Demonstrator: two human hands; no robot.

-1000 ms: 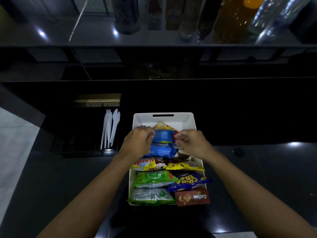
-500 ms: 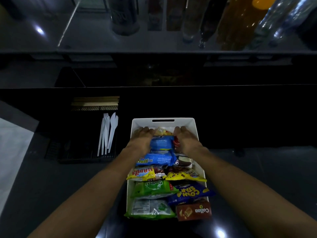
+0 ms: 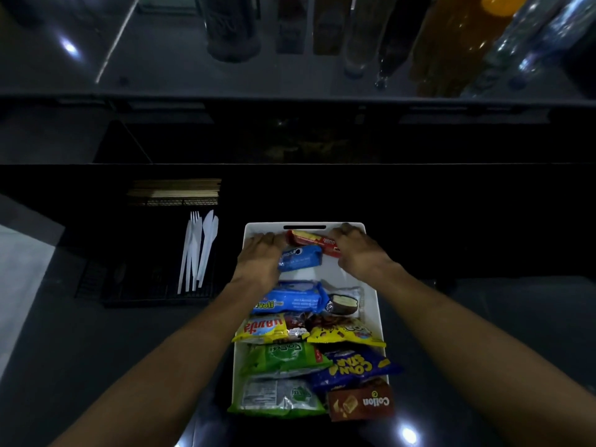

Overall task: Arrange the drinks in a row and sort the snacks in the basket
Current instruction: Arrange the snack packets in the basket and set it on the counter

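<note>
At the basket's [image 3: 370, 285] far end, a red pack [image 3: 314, 241] lies crosswise between both hands. The right hand [image 3: 358, 253] grips its right end; the left hand [image 3: 261, 258] curls at its left end, grip unclear, a blue pack [image 3: 300, 259] just beside its thumb.

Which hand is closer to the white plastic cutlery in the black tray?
Left. The left hand is at the white basket's far-left corner, right of the white plastic cutlery; the right hand is farther right, at the far-right corner.
</note>
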